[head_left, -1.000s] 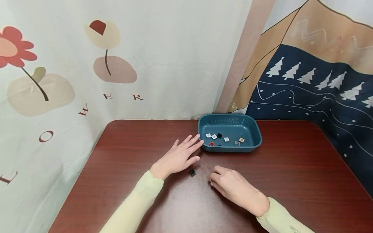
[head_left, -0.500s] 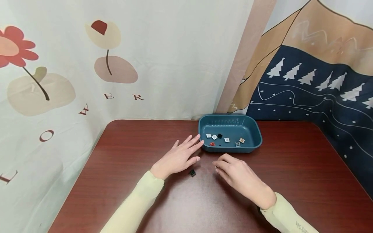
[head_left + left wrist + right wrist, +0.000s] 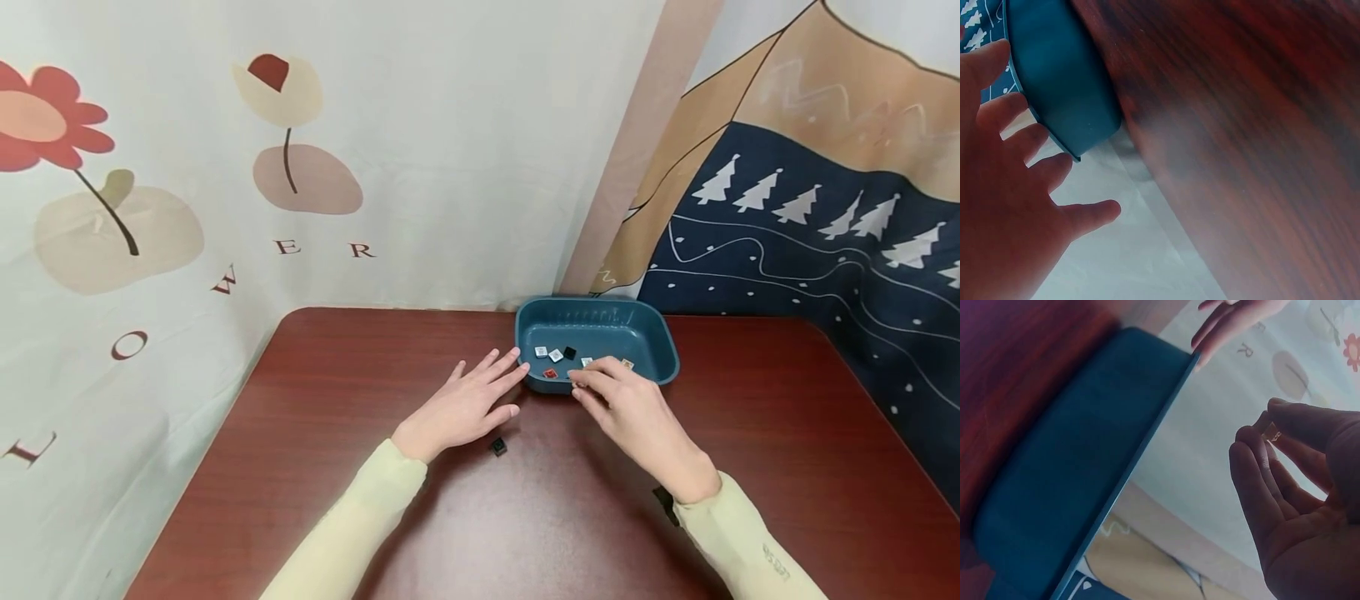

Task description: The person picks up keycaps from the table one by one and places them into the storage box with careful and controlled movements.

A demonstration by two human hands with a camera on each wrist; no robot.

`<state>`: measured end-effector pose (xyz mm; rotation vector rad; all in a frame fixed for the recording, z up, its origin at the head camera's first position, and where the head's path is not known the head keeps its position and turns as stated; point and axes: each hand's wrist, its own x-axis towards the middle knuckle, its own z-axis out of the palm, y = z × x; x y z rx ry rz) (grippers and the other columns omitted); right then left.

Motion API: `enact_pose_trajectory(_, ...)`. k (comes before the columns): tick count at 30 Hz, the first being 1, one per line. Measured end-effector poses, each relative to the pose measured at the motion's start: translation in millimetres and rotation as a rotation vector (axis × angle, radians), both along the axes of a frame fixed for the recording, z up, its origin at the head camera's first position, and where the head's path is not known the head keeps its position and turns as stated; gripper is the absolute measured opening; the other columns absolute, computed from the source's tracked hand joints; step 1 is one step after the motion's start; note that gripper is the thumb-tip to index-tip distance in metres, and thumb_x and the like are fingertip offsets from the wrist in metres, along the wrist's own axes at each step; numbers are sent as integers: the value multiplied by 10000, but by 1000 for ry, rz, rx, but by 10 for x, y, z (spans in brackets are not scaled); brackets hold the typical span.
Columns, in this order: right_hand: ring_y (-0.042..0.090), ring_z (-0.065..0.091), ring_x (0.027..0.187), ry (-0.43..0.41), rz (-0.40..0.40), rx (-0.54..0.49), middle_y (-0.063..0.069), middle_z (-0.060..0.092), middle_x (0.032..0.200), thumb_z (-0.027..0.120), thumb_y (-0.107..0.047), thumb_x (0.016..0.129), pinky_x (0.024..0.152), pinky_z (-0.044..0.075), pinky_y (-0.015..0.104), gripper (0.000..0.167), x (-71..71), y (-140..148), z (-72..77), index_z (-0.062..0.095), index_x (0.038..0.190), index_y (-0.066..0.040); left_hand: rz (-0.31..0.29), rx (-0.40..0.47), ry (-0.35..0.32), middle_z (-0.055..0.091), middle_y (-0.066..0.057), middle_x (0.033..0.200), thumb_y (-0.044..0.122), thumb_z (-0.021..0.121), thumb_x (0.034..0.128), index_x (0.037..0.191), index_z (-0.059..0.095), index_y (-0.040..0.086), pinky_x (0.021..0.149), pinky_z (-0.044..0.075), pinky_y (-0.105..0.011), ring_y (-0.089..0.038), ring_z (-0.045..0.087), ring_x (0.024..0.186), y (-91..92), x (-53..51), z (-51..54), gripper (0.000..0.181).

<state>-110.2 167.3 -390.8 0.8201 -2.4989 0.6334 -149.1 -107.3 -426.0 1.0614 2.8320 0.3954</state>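
Note:
My right hand (image 3: 647, 423) is over the near side of a blue plastic tray (image 3: 600, 310). In the right wrist view its thumb and fingertips pinch a small keycap-like piece (image 3: 1270, 432), mostly hidden by the fingers. The left hand (image 3: 463, 407) lies with fingers spread, its fingertips at the tray's left rim. On the table near the left thumb sits a black square keycap-like piece (image 3: 498, 447). Inside the tray lie several such small squares, among them a white one (image 3: 542, 352), a black one (image 3: 570, 353) and a red one (image 3: 550, 373); the right hand covers some.
The dark red wooden table (image 3: 360, 367) bears the tray at its back edge. A pale printed curtain (image 3: 450, 167) hangs behind and to the left, a navy one with white trees (image 3: 750, 233) at the right.
The right hand has risen from the table beside the black piece and moved forward to the tray, holding a small piece. The left hand stays put; the head view shifts slightly.

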Motion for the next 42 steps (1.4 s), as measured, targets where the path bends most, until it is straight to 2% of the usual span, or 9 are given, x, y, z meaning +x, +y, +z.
enact_pose_trajectory(11,194,667,898,-48,-76,-54,66,709,1049,839,-93,878,706,587,359,279,-259,6,-47,790,1149,-52,7,-2,10,169,17,1730,482,485,1087,1646,319,239,1157,253,-700,-283,193,1577,3,-1,-10,632)
enact_pose_trajectory(18,236,676,940,-66,-99,-70,93,718,1055,812,-112,909,746,594,403,291,-403,-5,-83,777,1187,-32,7,-4,6,146,33,1732,490,475,1088,1650,303,252,1165,247,-691,-279,174,1581,-3,2,-5,634)
enact_pose_trajectory(26,247,688,887,-21,-110,-79,116,719,1017,810,-111,908,707,579,401,310,-546,1,-144,770,1192,5,-11,5,38,182,1,1727,472,486,1089,1645,321,226,1156,260,-696,-305,213,1571,-5,13,0,630)
enact_pose_trajectory(29,262,688,887,-46,-128,-61,129,718,1016,802,-119,917,715,585,414,312,-590,13,-174,766,1198,11,-11,2,40,181,3,1727,474,484,1090,1646,320,226,1158,260,-694,-294,205,1573,-4,15,3,631)
enact_pose_trajectory(34,299,698,941,-118,-170,-24,155,725,1038,783,-98,930,793,593,459,289,-652,45,-211,764,1192,22,-14,-3,42,175,4,1728,479,481,1089,1648,312,228,1161,256,-692,-284,199,1575,-4,22,18,636)
enact_pose_trajectory(42,354,699,1056,-205,-195,4,200,735,1131,750,-91,957,908,569,521,294,-701,38,-221,740,1219,42,-12,-3,39,176,-5,1728,478,488,1087,1647,316,224,1162,253,-692,-291,201,1574,5,21,24,638)
